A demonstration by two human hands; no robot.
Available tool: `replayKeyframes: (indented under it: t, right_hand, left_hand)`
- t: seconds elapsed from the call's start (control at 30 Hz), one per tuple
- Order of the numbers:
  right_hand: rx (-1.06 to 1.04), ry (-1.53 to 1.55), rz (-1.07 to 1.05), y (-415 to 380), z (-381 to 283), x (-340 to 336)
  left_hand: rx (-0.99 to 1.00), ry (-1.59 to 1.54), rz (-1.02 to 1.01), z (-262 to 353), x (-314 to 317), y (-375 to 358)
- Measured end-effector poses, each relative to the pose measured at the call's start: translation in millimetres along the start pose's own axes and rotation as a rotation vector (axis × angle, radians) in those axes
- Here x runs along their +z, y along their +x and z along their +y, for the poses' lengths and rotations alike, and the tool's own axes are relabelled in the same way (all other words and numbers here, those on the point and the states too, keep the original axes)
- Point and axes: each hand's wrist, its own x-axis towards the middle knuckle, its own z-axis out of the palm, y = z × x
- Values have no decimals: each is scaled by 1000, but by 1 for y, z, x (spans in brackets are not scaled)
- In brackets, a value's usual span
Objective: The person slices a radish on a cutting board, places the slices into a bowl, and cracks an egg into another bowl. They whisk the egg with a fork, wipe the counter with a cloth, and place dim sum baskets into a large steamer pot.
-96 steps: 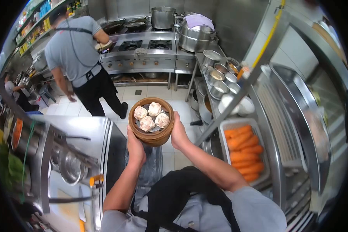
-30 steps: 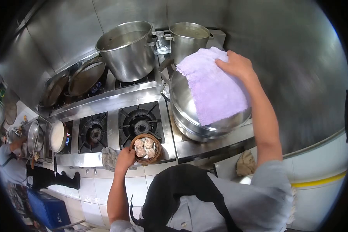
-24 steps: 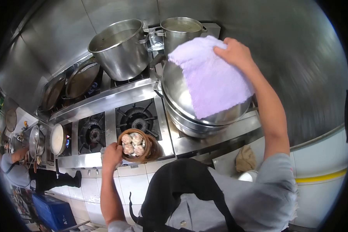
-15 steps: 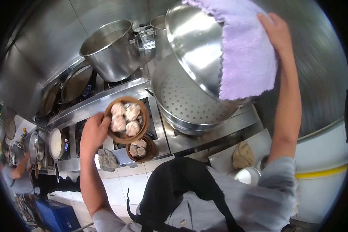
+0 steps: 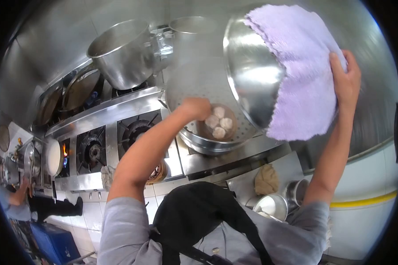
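Note:
My left hand (image 5: 197, 108) grips the edge of a small round bamboo steamer basket (image 5: 203, 131). Several pale dumplings (image 5: 219, 132) sit inside it. The basket is over the perforated tray of a large metal steamer pot (image 5: 213, 147); steam blurs whether it touches the tray. My right hand (image 5: 347, 79) is closed on a lilac cloth (image 5: 305, 79) draped over a big domed metal lid (image 5: 250, 66). That lid is tilted up at the pot's right side. Below my left forearm, a second bamboo basket (image 5: 158, 173) shows only in part.
Gas burners (image 5: 93, 150) lie left of the pot, with a tall stockpot (image 5: 124, 57) behind. A pan of white liquid (image 5: 54, 157) stands near a flame. At far left, another person (image 5: 17, 201) works. A brown cloth (image 5: 266, 179) and a metal bowl (image 5: 272, 204) are at lower right.
My left hand has carried the dumpling basket rightward from above the second basket to over the steamer tray. My right hand has moved the lid right and slightly down. Steam is thicker.

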Motion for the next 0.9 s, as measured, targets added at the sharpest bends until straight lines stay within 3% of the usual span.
replayKeyframes:
  t: [0.1, 0.23, 0.3, 0.37, 0.5, 0.57, 0.6, 0.7, 0.83, 0.9]
  right_hand:
    - [-30, -38, -45, 0, 12, 1]
    - [-89, -140, 4, 3, 64, 8]
    - [-56, -54, 45, -8, 51, 8]
    - [-92, -55, -5, -13, 36, 7]
    - [-282, -123, -15, -15, 11, -2]
    - [-266, -102, -29, -13, 3, -1]
    - [-239, -101, -34, -14, 1, -1]
    - [-323, -54, -46, -9, 2, 4]
    - [-368, 31, 14, -11, -4, 17]
    - [-265, 117, -43, -13, 0, 22]
  left_hand:
    - [-10, -133, -110, 1, 11, -1]
    - [-47, -290, 434, -24, -18, -99]
    - [-210, -552, 557, -60, -22, -157]
    - [-326, -519, 693, -124, 15, -196]
    - [-670, -359, 382, -191, 146, -265]
    - [-835, -818, 144, -198, 193, -272]
    - [-845, -822, 153, -200, 212, -270]
    - [-809, -928, 357, -198, 237, -255]
    - [-720, -875, 169, -201, 208, -242]
    - [-493, -435, 310, -219, 230, -236]
